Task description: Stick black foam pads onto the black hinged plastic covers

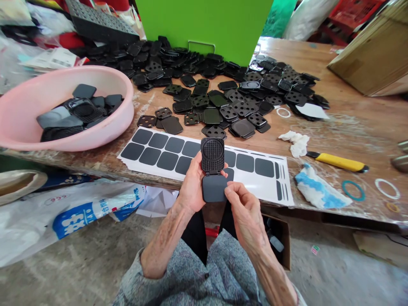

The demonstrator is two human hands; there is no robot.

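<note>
My left hand (192, 183) is closed around a hinged black plastic case (213, 154), which hangs unfolded, its ribbed inner half with a round ring uppermost. Over the lower half lies a smooth dark grey rounded-square sticker (213, 188). At its right edge, my right hand (242, 203) pinches the sticker between thumb and forefinger. Whether the sticker is fully stuck down, I cannot tell. Behind my hands, a white sticker sheet (264, 187) with rows of dark rounded squares lies along the table's front edge. My left hand covers part of it.
A pink basin (127, 102) at left holds several dark cases. Many black cases (219, 100) are heaped across the table before a green board (204, 21). At right lie a yellow-handled cutter (341, 162), a blue-white cloth (321, 187), rings and a cardboard box (372, 51).
</note>
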